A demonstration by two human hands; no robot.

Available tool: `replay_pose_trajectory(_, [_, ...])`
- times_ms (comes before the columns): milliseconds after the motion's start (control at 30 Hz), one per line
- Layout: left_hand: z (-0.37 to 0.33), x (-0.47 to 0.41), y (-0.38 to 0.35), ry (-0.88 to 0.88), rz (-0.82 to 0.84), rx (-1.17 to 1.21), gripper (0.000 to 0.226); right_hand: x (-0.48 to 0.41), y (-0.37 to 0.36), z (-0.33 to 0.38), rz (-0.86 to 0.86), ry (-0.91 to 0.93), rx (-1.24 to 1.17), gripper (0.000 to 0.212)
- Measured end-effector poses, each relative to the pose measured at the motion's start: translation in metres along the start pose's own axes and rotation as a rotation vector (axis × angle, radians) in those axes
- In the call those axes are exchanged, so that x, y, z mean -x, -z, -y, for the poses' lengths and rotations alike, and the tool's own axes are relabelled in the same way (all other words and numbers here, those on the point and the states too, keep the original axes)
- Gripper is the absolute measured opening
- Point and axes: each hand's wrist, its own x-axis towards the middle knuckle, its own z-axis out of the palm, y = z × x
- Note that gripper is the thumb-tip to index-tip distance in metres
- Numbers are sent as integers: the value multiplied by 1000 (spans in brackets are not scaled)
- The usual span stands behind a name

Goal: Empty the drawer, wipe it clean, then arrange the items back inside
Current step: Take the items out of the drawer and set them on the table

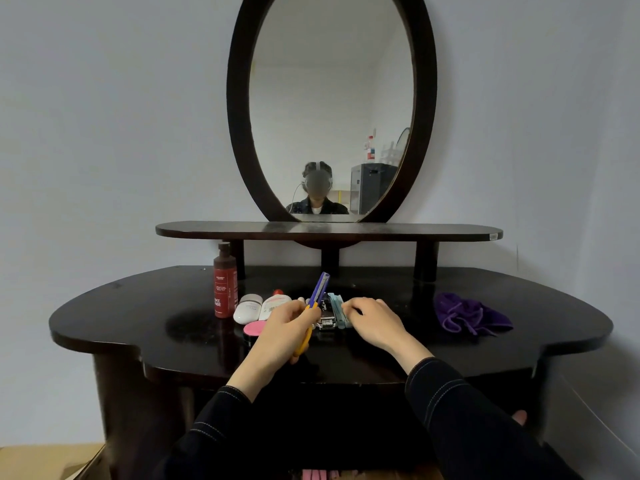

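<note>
Left hand: the left hand (280,327) grips a blue-and-yellow utility knife (320,289) round its middle, blue end tilted up and away, yellow end poking out below the palm.
Right hand: the right hand (372,322) has its fingers curled down onto a teal pack (336,301), thumb against its near side.
Task items: all up on the dark table (138,317), bunched in the middle just ahead of the hands.
Bottle: a red bottle (225,285) stands upright with its cap on, at the left of the bunch.
Case: a white case (246,308) lies closed just beside the bottle (contents not visible).
Tube: a white tube (275,303) with a red cap lies next to the case.
Jar: a pink-lidded jar (253,329) sits in front of the case, lid on.
Between the hands: a dark item with silver trim (325,322), too hidden to name.
Cloth: a purple cloth (467,313) lies crumpled, well off to the right.
Drawer: hidden behind the sleeves.
</note>
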Motion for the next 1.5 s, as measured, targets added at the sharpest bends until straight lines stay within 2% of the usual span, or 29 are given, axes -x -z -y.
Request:
replay_pose_trajectory(67, [1, 0, 0, -19, 11, 30, 40, 3, 3, 2, -89, -44, -159, 27])
replay_pose_trajectory(167, [-1, 0, 0, -18, 10, 80, 41, 17, 11, 7, -223, -50, -501, 15])
replay_pose_trajectory(233, [-4, 1, 0, -10, -5, 108, 40, 31, 15, 15, -177, -3, -650, 13])
replay_pose_trajectory(333, [-7, 0, 1, -17, -66, 41, 39, 47, 20, 27, 55, 96, -725, 30])
replay_pose_trajectory(400, [-9, 3, 2, -35, -111, 21, 31, 52, 22, 33, 180, 138, -721, 38])
replay_pose_trajectory(467, [-12, 8, 0, -75, -137, 47, 30, 53, 22, 34, 231, 176, -723, 37])
replay_pose_trajectory(633, [-18, 12, -1, -129, -189, -6, 27, 49, 18, 33, 248, 232, -677, 33])
replay_pose_trajectory(833, [-19, 12, -3, -128, -135, -69, 32, 45, 16, 27, 257, 214, -620, 20])
replay_pose_trajectory(900, [-18, 11, -5, -107, -116, -59, 32, 44, 15, 26, 176, 172, -667, 18])
replay_pose_trajectory(1067, [-10, 11, -7, -86, -47, -161, 14, 39, 25, 5, -206, -18, -653, 23])
replay_pose_trajectory(1233, [-7, 11, -6, -149, 67, -371, 7, 28, 33, -26, -385, -290, -643, 21])
replay_pose_trajectory(1300, [-7, 13, -6, -180, 96, -425, 4, 25, 31, -28, -397, -325, -579, 23])
replay_pose_trajectory(1433, [-10, 17, -9, -221, 144, -513, 7, 22, 28, -24, -330, -308, -278, 34])
replay_pose_trajectory(1500, [-12, 19, -10, -233, 157, -572, 11, 23, 28, -21, -293, -277, -162, 29])
